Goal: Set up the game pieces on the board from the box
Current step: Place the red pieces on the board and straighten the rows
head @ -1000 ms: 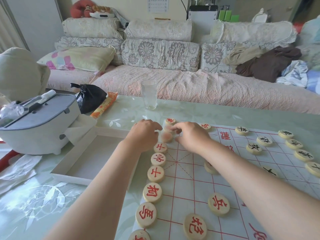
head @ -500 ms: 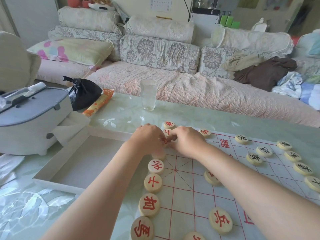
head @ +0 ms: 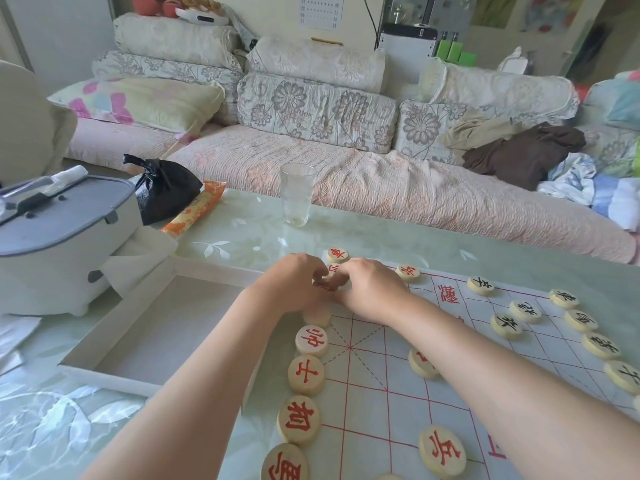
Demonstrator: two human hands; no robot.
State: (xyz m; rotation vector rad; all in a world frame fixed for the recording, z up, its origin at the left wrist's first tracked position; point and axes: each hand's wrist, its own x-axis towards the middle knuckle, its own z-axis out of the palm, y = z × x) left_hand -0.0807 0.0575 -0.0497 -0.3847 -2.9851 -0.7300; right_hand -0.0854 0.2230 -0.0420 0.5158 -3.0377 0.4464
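The white board sheet with a red grid (head: 381, 375) lies on the table. Red-lettered round wooden pieces (head: 306, 374) stand in a column along its left edge, and black-lettered pieces (head: 506, 325) sit at the right. My left hand (head: 294, 285) and my right hand (head: 370, 289) meet fingertip to fingertip at the board's far left corner. Both pinch a small red-lettered piece (head: 325, 286) that they mostly hide. Two more red pieces (head: 337, 255) lie just beyond the fingers. The shallow white box (head: 156, 323) stands left of the board.
An empty glass (head: 297, 199) stands beyond the hands. A grey-lidded white container (head: 59, 237), a black bag (head: 162, 188) and an orange packet (head: 194, 214) occupy the table's left side. A sofa runs behind the table.
My two hands, apart a second ago, have closed together over the piece at the far left corner. The camera has tilted slightly.
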